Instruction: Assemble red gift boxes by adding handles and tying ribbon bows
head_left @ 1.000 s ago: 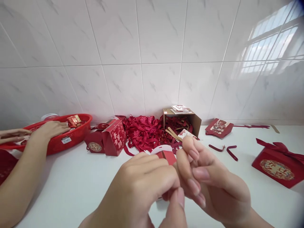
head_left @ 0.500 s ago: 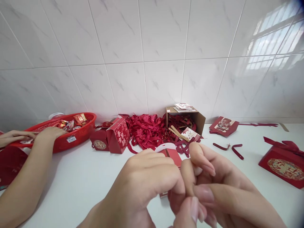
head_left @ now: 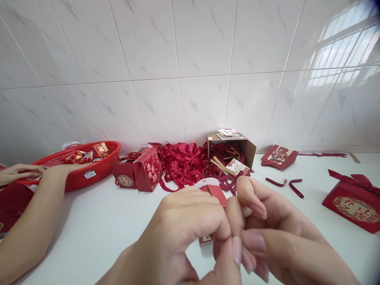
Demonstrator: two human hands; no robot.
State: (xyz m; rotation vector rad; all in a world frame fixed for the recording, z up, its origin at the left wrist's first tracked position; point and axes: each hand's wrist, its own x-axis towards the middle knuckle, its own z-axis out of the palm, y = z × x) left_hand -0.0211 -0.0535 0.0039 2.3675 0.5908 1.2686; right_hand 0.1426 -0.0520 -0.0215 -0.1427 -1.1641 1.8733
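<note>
Packets [head_left: 101, 149] in the basket [head_left: 78, 183] at ten o'clock, straps [head_left: 224, 152] in the carton [head_left: 249, 153] at one. My left hand [head_left: 187, 223] and right hand [head_left: 276, 231] curl; whether they grip anything, I can't tell.

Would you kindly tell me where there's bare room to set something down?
Bare tabletop shows between the co-worker's forearm and the left hand, and a patch between the right hand and the ribboned box. It's crowded along the wall, from the red basket past the ribbon pile to the cardboard box. A red box stands behind the hands.
</note>
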